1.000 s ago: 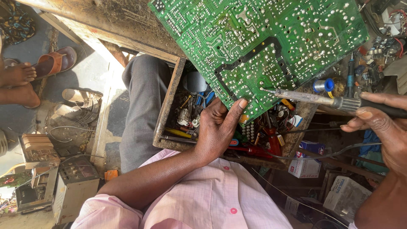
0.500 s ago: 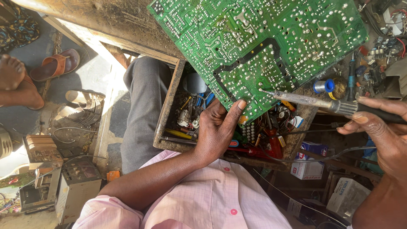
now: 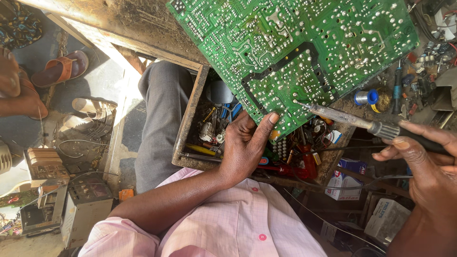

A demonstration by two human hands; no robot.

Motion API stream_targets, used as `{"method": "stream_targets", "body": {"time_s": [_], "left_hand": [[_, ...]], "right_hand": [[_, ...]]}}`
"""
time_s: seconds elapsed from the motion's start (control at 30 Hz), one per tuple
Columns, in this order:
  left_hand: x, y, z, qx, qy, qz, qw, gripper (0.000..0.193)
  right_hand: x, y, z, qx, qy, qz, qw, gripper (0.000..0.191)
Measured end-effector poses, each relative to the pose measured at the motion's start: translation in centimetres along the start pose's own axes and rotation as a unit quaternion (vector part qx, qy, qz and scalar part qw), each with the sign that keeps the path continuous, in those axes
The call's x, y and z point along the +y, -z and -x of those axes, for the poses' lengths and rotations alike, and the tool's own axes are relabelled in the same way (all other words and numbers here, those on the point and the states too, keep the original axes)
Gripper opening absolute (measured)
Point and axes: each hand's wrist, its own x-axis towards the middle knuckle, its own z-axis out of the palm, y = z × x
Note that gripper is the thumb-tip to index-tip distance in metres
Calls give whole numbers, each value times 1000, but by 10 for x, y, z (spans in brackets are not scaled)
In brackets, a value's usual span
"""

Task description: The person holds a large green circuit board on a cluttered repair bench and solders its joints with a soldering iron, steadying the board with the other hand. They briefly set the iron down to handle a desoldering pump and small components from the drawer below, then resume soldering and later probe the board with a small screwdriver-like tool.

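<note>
A large green circuit board, solder side facing me, fills the upper middle of the view. My left hand grips its lower edge, thumb on the face. My right hand holds a soldering iron by its dark handle, and the metal tip rests on the board near its lower edge. Under the board sits an open wooden drawer packed with small tools and parts.
A solder spool and a screwdriver lie on the cluttered bench at right. Small cardboard boxes sit below it. Sandals and another person's foot are on the floor at left, with old electronic units.
My head has shifted slightly, so the floor at left looks different and the other person's foot has moved. Both hands, board and iron stay nearly where they were.
</note>
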Motion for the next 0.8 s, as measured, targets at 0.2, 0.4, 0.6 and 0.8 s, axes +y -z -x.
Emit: {"method": "stream_targets", "body": {"time_s": [0.2,0.4,0.6,0.8], "left_hand": [[0,-1,0,-1,28,30,999,26],[0,-1,-1,-2,25,41,999,26],[-1,-1,0,-1,35,29,999,27],[-2,-1,1,-2,18,20,1000,27]], "right_hand": [[-13,-14,6,26,-13,3,1000,17],[-27,-27,13,55,-9,6,998,13],[-32,-33,16,52,13,14,998,12],[-38,-42,22,69,8,19,997,11]]}}
